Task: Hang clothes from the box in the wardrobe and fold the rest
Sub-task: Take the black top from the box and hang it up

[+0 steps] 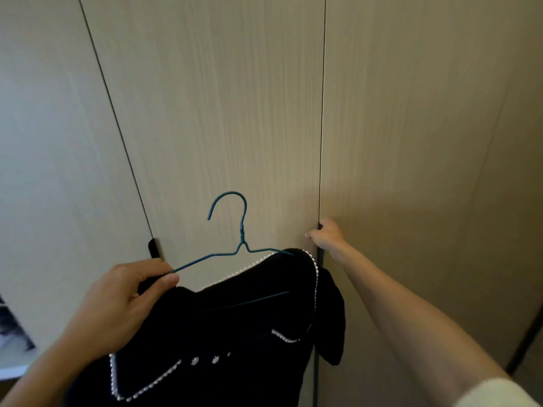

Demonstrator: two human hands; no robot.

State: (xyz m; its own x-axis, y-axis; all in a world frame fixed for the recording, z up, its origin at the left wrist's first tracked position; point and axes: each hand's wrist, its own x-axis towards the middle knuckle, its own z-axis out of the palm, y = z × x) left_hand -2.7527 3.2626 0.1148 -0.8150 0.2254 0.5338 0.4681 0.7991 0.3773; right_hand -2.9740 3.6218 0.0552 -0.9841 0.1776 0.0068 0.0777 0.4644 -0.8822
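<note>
I see left hand (117,301) gripping blue hanger (242,230), black top (235,333) draped on it | right hand (326,236) fingers curled on wardrobe door (223,113) edge

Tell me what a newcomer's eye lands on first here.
First, the black garment with pearl-bead trim, low centre, draped on a teal wire hanger whose hook rises above it. The left hand, lower left, grips the hanger's end with the cloth. The right hand reaches to the seam between the closed pale wood-grain wardrobe doors, fingers hooked at the edge.
</note>
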